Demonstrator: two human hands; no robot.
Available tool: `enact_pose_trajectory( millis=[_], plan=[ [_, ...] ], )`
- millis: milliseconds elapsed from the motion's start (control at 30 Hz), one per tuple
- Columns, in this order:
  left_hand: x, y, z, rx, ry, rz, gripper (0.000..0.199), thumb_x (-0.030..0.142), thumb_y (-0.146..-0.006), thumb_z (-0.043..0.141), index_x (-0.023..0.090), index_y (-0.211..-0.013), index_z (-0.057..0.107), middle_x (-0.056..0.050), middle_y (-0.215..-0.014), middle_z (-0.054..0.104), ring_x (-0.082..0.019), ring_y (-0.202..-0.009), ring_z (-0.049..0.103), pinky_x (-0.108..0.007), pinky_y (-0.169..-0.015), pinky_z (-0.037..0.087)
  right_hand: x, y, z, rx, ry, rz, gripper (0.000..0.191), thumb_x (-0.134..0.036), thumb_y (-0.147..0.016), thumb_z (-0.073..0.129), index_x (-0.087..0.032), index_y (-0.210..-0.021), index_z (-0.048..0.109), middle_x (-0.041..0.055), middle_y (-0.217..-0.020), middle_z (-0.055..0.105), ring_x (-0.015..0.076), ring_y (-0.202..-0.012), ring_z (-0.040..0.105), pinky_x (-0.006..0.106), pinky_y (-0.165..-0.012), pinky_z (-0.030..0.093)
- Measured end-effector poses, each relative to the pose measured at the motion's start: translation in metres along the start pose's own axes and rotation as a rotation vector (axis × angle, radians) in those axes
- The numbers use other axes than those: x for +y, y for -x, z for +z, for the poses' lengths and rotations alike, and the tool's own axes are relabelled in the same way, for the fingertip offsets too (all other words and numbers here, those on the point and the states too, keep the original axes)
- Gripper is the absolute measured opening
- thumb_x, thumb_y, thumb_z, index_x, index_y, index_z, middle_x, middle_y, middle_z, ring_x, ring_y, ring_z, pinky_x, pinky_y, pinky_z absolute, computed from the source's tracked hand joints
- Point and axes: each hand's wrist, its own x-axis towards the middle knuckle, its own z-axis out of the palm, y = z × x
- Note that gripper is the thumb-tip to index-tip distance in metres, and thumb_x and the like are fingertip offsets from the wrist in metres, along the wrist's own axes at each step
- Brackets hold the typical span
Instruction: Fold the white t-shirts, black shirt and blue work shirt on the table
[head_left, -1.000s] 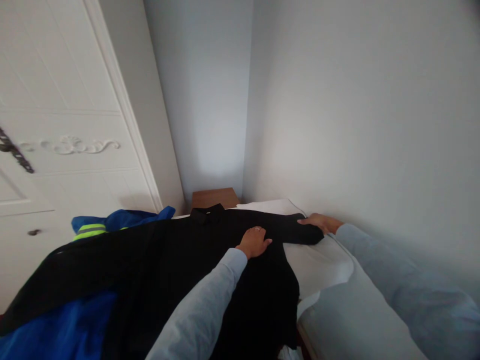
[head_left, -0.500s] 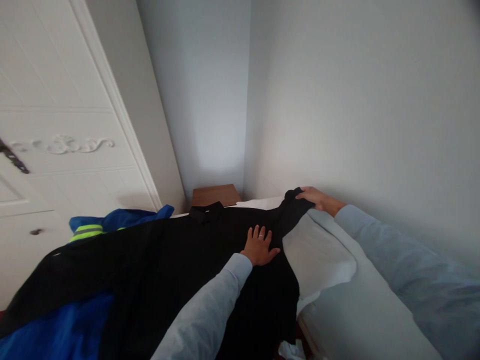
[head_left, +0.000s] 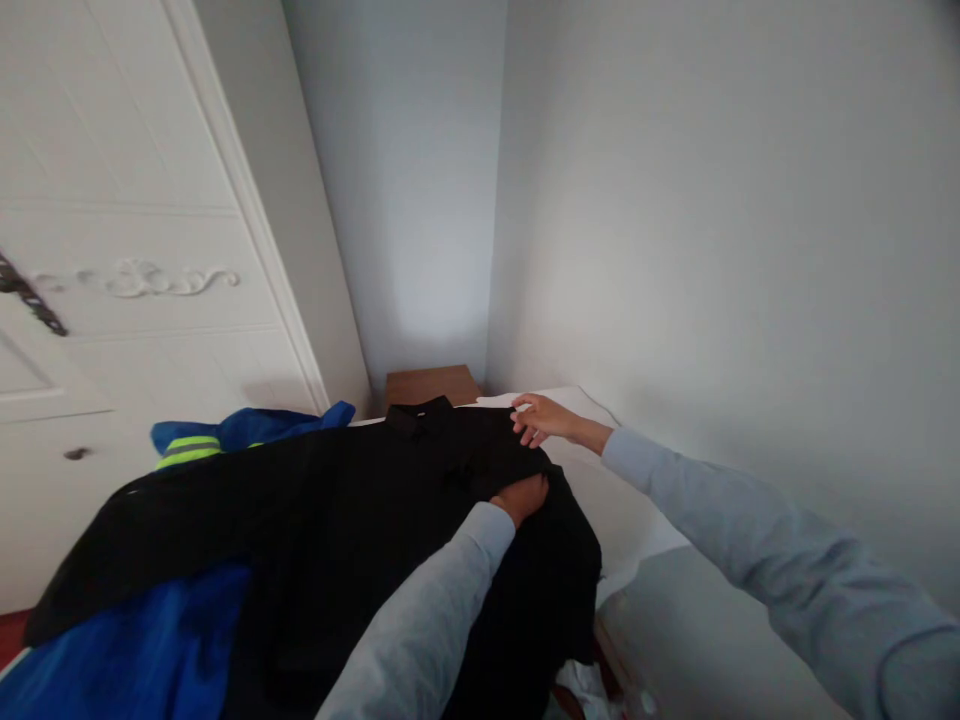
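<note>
A black collared shirt [head_left: 360, 510] lies spread out, its collar [head_left: 418, 415] toward the far side and one sleeve stretching left. My left hand [head_left: 522, 497] rests on the shirt near the right shoulder. The black cloth of the other sleeve is folded over its fingers and hides them. Just above that shoulder is my right hand [head_left: 541, 418], fingers bent and apart, with nothing visible in them. Under the shirt on the left, blue clothing [head_left: 150, 640] shows, with a fluorescent yellow and grey band [head_left: 189, 450] at its far end.
White bedding [head_left: 611, 490] extends to the right, against the grey wall [head_left: 720, 220]. A white wardrobe [head_left: 142, 370] with dark handles stands at left. In the far corner is a brown wooden surface [head_left: 431, 384]. Crumpled whitish material [head_left: 581, 685] lies low near the shirt's hem.
The right sleeve, held out by my right hand before, is folded inward over my left hand. My right hand has let go and moved left. White bedding shows where the sleeve was.
</note>
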Motion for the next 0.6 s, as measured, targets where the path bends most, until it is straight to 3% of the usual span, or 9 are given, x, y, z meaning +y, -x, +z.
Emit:
enact_pose_trajectory(
  millis=[100, 200, 267, 367, 467, 600],
  plan=[
    [0.002, 0.01, -0.02, -0.173, 0.015, -0.096, 0.043, 0.024, -0.1, 0.036, 0.008, -0.121, 0.07, -0.021, -0.114, 0.071, -0.031, -0.109, 0.068, -0.044, -0.1, 0.05, 0.032, -0.007, -0.013, 0.074, 0.362, -0.027, 0.036, -0.025, -0.091, 0.057, -0.015, -0.126, 0.052, 0.0091, -0.095, 0.071, 0.0131, -0.073, 0.069, 0.021, -0.062, 0.056],
    [0.001, 0.03, -0.039, -0.239, 0.023, -0.14, 0.038, 0.026, -0.096, 0.045, 0.006, -0.105, 0.076, -0.024, -0.102, 0.072, -0.032, -0.094, 0.072, -0.039, -0.08, 0.057, 0.061, -0.006, -0.014, 0.09, 0.538, -0.115, 0.028, -0.016, -0.083, 0.059, -0.013, -0.111, 0.065, 0.0095, -0.095, 0.073, 0.0164, -0.083, 0.069, 0.026, -0.077, 0.057],
    [-0.001, 0.047, -0.051, -0.241, 0.019, -0.131, 0.035, 0.03, -0.094, 0.05, 0.008, -0.101, 0.076, -0.022, -0.1, 0.073, -0.033, -0.092, 0.073, -0.039, -0.075, 0.057, 0.074, -0.001, -0.008, 0.078, 0.573, -0.169, 0.026, -0.016, -0.079, 0.062, -0.014, -0.104, 0.069, 0.0096, -0.1, 0.073, 0.0194, -0.093, 0.069, 0.032, -0.089, 0.055],
    [-0.012, 0.069, -0.069, -0.169, 0.002, -0.118, 0.035, 0.034, -0.094, 0.049, 0.013, -0.095, 0.076, -0.018, -0.096, 0.073, -0.03, -0.09, 0.072, -0.039, -0.077, 0.056, 0.086, 0.009, 0.002, 0.122, 0.636, -0.292, 0.029, -0.02, -0.081, 0.062, -0.014, -0.108, 0.07, 0.0121, -0.111, 0.071, 0.0232, -0.104, 0.066, 0.04, -0.099, 0.052],
    [-0.034, 0.078, -0.083, -0.024, 0.022, -0.165, 0.031, 0.034, -0.096, 0.047, 0.017, -0.093, 0.072, -0.012, -0.093, 0.073, -0.025, -0.088, 0.071, -0.035, -0.078, 0.054, 0.09, 0.025, 0.009, 0.156, 0.677, -0.531, 0.031, -0.032, -0.093, 0.055, -0.015, -0.115, 0.069, 0.0137, -0.119, 0.067, 0.0229, -0.113, 0.063, 0.042, -0.105, 0.049],
    [-0.071, 0.073, -0.081, 0.117, 0.082, -0.132, 0.026, 0.034, -0.096, 0.052, 0.016, -0.107, 0.066, -0.01, -0.108, 0.069, -0.023, -0.102, 0.066, -0.034, -0.091, 0.05, 0.098, 0.05, 0.01, 0.018, 0.73, -0.715, 0.036, -0.04, -0.1, 0.046, -0.017, -0.115, 0.07, 0.0124, -0.124, 0.065, 0.0207, -0.118, 0.06, 0.039, -0.107, 0.049]
  ],
)
